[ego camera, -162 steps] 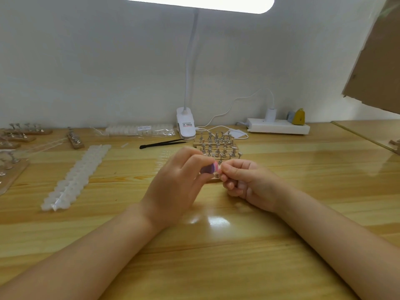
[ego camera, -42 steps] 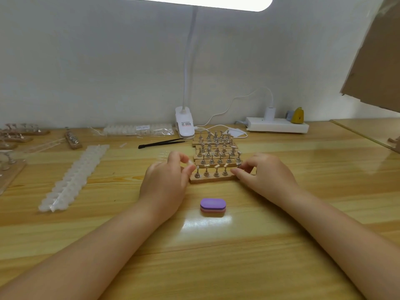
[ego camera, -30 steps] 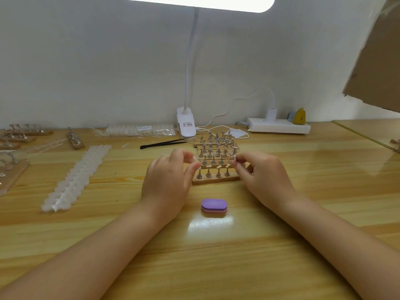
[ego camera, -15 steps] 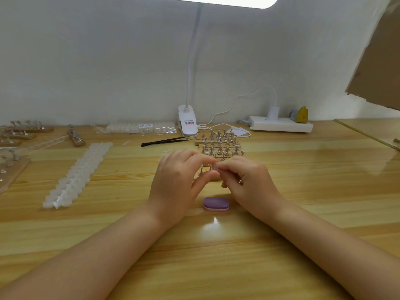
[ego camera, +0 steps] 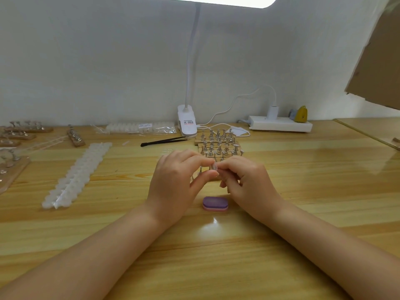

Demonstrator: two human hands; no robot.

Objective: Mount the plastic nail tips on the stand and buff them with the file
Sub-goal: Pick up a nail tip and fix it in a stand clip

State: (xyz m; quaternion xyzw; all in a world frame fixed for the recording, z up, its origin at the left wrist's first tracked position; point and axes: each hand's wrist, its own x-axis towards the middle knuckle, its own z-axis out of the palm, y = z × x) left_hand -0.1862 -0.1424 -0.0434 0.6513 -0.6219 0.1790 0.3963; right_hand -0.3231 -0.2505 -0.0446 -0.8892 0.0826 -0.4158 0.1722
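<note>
Both hands meet over the near edge of the wooden stand (ego camera: 218, 148), which carries rows of small metal pegs and lies in the middle of the wooden table (ego camera: 303, 191). The left hand (ego camera: 175, 182) and the right hand (ego camera: 246, 180) have curled fingers, and their fingertips come together on a small pale nail tip (ego camera: 213, 167); which hand really holds it, I cannot tell. The purple file (ego camera: 215, 203) lies flat on the table, just near of the hands and touched by neither. On the left lies a long strip of white nail tips (ego camera: 75, 176). Black tweezers (ego camera: 164, 141) lie far left of the stand.
</note>
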